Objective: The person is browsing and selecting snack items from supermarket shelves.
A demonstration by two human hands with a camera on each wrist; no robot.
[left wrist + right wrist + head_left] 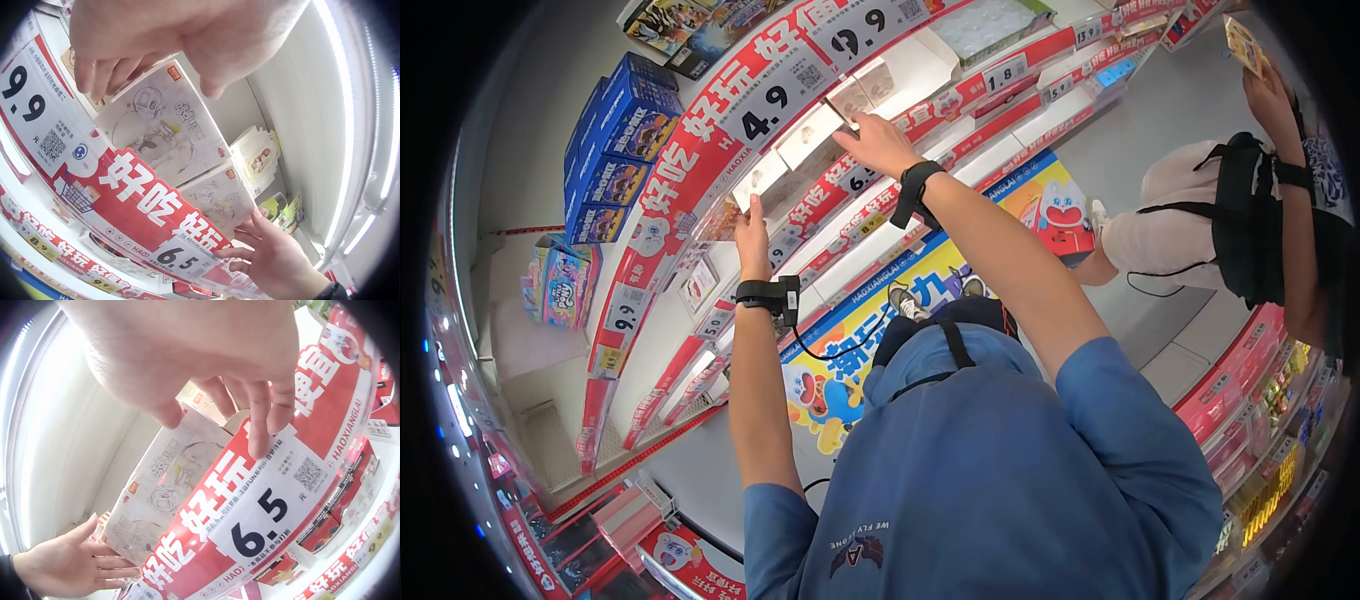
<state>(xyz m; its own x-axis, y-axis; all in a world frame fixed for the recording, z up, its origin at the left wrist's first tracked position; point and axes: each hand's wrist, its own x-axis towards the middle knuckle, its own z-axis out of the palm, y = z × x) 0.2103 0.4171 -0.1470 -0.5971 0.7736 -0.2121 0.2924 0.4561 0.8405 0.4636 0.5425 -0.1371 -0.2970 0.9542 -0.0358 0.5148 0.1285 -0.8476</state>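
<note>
Two white boxes with pale drawings, a nearer box (162,125) and a smaller-looking one (219,195), stand side by side behind a red price strip (140,187). My left hand (752,240) is at one end of the row; in the right wrist view that left hand (72,565) has extended fingers beside the box end. At the other end is my right hand (880,145), its thumb touching a box (187,447) and its fingers hanging over the strip, loosely bent. Seen from the left wrist, the right hand (275,256) touches a box corner.
Blue boxes (615,150) and a colourful pack (563,285) stand on the upper shelf at left. Lower shelf tiers carry more price strips (865,222). Another person (1190,220) stands at the right, holding a small card (1245,45). A cream pack (257,161) sits behind the boxes.
</note>
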